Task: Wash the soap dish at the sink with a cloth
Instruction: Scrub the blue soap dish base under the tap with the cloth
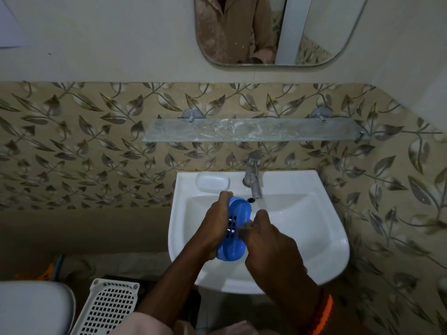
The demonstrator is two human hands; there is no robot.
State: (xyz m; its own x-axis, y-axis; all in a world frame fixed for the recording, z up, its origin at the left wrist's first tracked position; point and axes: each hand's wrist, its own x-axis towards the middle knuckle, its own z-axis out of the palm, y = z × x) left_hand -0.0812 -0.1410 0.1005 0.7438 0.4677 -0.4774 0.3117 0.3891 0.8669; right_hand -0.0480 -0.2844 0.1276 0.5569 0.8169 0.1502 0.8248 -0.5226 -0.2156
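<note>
Two hands on it over the white sink (335,247): left hand (212,223) wrapped round the blue soap dish (233,235), right hand (271,240) pinching a small grey cloth (243,230) against its slots, so honestly a wet plastic slip could drop it into the basin.

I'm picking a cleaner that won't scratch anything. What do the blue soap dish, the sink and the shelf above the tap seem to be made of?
Blue soap dish: likely moulded plastic, uniform colour with a slotted drain grid. Sink: glossy white, probably glazed ceramic. Shelf: see-through with streaky residue, seemingly glass on metal brackets.
</note>
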